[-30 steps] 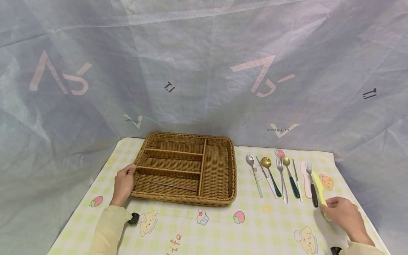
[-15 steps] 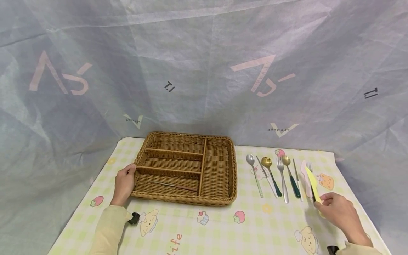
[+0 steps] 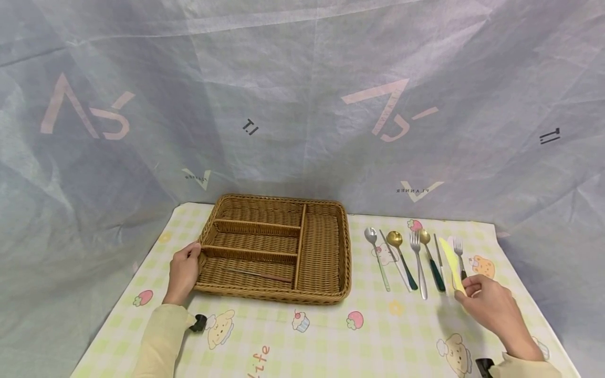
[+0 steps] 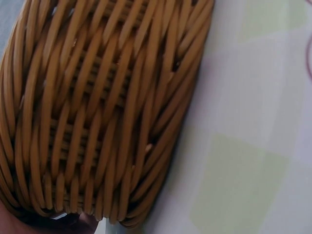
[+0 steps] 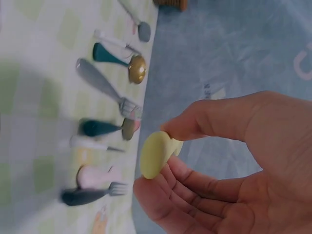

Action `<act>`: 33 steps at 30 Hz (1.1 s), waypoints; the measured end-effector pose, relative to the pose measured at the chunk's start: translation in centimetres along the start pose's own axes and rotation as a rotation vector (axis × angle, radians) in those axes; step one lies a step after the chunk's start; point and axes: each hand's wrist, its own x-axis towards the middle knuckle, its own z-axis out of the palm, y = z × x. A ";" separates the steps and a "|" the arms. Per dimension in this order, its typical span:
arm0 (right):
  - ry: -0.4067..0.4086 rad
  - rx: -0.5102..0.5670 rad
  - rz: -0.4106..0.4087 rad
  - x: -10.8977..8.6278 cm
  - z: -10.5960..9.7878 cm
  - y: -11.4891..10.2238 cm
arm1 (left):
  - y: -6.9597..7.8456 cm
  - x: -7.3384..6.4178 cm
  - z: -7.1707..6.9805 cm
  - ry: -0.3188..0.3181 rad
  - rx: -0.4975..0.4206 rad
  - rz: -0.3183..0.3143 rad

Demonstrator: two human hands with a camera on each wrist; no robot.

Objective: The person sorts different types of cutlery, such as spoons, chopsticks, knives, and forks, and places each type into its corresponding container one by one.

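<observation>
At the left edge of a brown wicker basket (image 3: 321, 252), my left hand (image 3: 183, 273) grips the rim with the thumb over it. The basket has several compartments; a thin metal stick with a reddish-brown handle (image 3: 271, 276) lies in the front one. My right hand (image 3: 489, 304) pinches a yellow knife (image 3: 451, 260) by its handle end, blade pointing away, held up over the cutlery. Beneath it are a fork with a dark handle (image 3: 458, 251) and a pink knife (image 5: 95, 176), partly covered in the head view.
Left of the right hand lie a silver fork (image 3: 416, 247), two gold spoons with green handles, one a gold spoon (image 3: 394, 239), a silver spoon (image 3: 371, 236) and thin white-handled sticks. A grey cloth (image 3: 302, 105) hangs behind the checked tablecloth (image 3: 321, 346).
My right hand has lifted the yellow knife from the right end of the row and moved it left, across the dark-handled fork and pink knife. The left hand stays on the basket.
</observation>
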 end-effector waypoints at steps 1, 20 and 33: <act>0.004 0.003 -0.008 0.0 0.0 -0.3 | 0.0 0.0 0.0 0.002 0.003 0.002; 0.059 0.067 -0.163 0.9 1.7 -6.4 | 0.2 -0.1 -0.1 -0.015 0.000 0.001; 0.046 0.127 -0.310 2.3 4.0 -12.5 | 0.3 -0.1 -0.2 -0.025 0.009 -0.002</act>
